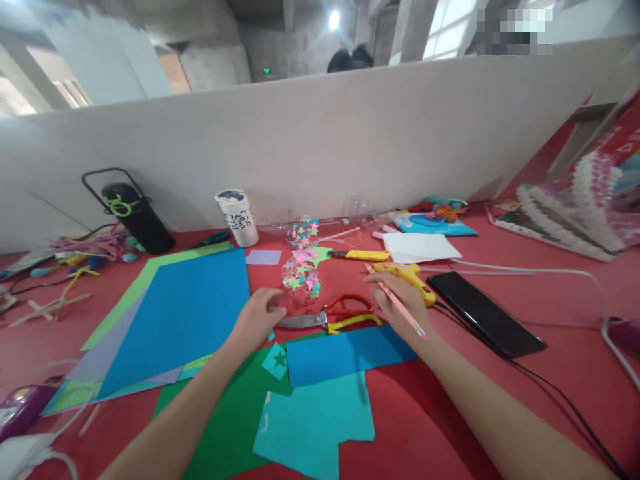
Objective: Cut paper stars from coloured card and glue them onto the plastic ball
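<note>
My left hand (259,316) hovers by the blade tip of the scissors (303,321), its fingers loosely curved with a gap to the thumb and nothing held. The scissors have one red and one yellow handle loop. In my right hand (397,303) is a pink pencil (401,308), gripped slantwise. Below the hands lie a blue paper strip (345,357), a teal paper piece (315,420) with cut edges and a small teal square (276,362) bearing a star. A green sheet (225,413) is partly under them. Clear balls with colourful stars (303,277) stand ahead.
Blue sheets (185,313) are stacked at left. Behind are a black bottle (143,217), a white cup (239,219) and a yellow cutter (367,255). To the right lie a yellow glue gun (425,290), its cord and a black phone (485,313). A white partition (320,147) rises behind.
</note>
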`<state>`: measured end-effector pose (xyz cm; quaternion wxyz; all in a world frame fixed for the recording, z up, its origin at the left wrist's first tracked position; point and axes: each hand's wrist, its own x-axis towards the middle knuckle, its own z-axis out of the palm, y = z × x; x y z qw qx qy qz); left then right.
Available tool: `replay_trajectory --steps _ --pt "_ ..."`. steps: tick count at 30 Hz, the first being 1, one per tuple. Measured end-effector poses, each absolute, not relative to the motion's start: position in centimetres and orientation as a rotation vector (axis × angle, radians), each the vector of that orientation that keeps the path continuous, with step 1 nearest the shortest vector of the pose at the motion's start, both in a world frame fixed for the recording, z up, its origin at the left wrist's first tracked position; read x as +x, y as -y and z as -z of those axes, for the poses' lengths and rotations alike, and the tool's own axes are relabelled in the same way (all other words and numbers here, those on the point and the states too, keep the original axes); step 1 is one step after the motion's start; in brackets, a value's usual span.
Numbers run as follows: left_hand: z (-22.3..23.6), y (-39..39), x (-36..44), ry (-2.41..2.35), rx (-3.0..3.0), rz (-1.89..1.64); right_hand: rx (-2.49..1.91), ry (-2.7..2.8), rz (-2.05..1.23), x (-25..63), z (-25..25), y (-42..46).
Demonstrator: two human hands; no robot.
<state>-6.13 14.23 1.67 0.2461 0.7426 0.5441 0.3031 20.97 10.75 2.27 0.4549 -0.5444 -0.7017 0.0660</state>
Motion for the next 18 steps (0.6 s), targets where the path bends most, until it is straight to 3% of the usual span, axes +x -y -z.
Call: replay_trajectory --steps 7,18 --pt "-0.6 -20.6 -4.6 -1.391 2.000 -0.825 -1.341 1.818 -0.180 21.2 -2.4 -10.9" --pt "1.8 -19.3 -7.1 -1.087 1.518 -1.057 -1.374 1.781 -0.145 21.7 -1.5 -11.3"
